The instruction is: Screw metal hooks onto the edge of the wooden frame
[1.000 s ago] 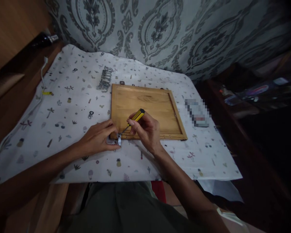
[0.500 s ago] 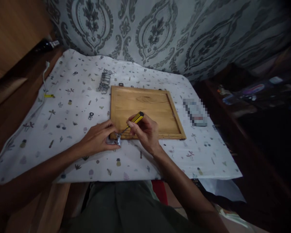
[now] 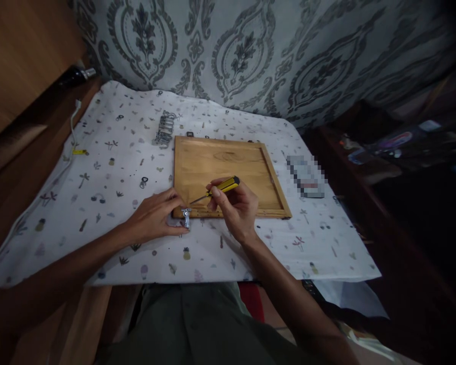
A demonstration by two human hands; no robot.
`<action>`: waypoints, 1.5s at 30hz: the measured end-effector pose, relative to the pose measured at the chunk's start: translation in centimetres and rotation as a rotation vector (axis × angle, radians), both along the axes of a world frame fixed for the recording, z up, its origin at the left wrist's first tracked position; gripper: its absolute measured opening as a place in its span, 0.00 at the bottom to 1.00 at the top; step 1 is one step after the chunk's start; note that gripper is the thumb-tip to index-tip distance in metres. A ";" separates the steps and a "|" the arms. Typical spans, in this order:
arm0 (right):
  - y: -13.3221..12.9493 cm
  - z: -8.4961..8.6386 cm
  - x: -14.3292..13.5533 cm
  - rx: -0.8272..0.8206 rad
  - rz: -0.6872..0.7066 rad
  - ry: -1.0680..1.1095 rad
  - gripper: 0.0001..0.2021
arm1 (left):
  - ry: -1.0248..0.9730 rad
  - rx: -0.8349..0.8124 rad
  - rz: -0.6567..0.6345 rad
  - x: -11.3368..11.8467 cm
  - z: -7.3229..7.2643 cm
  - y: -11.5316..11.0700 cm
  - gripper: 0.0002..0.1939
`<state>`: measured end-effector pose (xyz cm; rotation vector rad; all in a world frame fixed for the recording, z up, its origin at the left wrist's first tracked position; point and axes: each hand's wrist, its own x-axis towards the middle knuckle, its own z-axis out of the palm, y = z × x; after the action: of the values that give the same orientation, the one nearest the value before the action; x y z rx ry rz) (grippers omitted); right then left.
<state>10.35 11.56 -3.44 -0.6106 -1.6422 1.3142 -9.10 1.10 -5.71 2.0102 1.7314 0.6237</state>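
Left hand (image 3: 152, 215) pinches a metal fitting (image 3: 186, 218) at eight o'clock on the wooden panel (image 3: 226, 165); right hand (image 3: 237, 208) grips a screwdriver (image 3: 227, 186), its tip contact unclear.

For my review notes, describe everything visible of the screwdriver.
The screwdriver has a yellow-and-black handle, seemingly plastic, and a thin shaft that looks like metal. The right hand holds it by the handle. It slants, handle end toward the upper right, tip toward the lower left over the wooden panel, near the metal hinge. The tip's shape is too small to tell.
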 end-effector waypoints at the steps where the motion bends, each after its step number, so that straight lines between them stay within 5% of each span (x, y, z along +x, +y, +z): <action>1: 0.0 -0.1 -0.1 -0.004 0.002 -0.002 0.13 | 0.001 -0.003 0.000 0.0 0.0 0.0 0.21; 13: 0.3 -0.7 -1.2 -0.103 0.044 -0.036 0.17 | -0.151 -0.002 0.026 -0.5 0.0 -0.1 0.19; 20: 1.3 -1.1 -2.1 -0.136 0.201 0.004 0.16 | -0.271 0.182 0.244 -1.4 -0.4 0.7 0.08; 24: 2.2 -1.4 -3.9 -0.199 0.311 -0.017 0.21 | -0.227 0.260 0.380 -3.9 0.3 1.8 0.09; 28: 3.3 -1.8 -7.1 -0.496 0.470 -0.012 0.28 | -0.171 0.282 0.460 -8.2 1.2 3.8 0.11; 33: 4.2 -3.0 -11.7 -0.615 0.548 -0.132 0.18 | -0.068 0.259 0.536 -12.6 1.0 7.5 0.11; 40: 5.3 -4.0 -13.7 -0.603 0.579 -0.279 0.25 | 0.131 0.230 0.562 -12.8 -0.7 10.5 0.10; 45: 5.4 -4.1 -12.6 -0.592 0.595 -0.260 0.11 | 0.267 0.203 0.555 -12.6 -0.8 10.7 0.09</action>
<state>-2.25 16.92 -7.50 -0.6799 -1.7063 2.2818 -21.65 11.82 -6.47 1.7954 2.5139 0.7495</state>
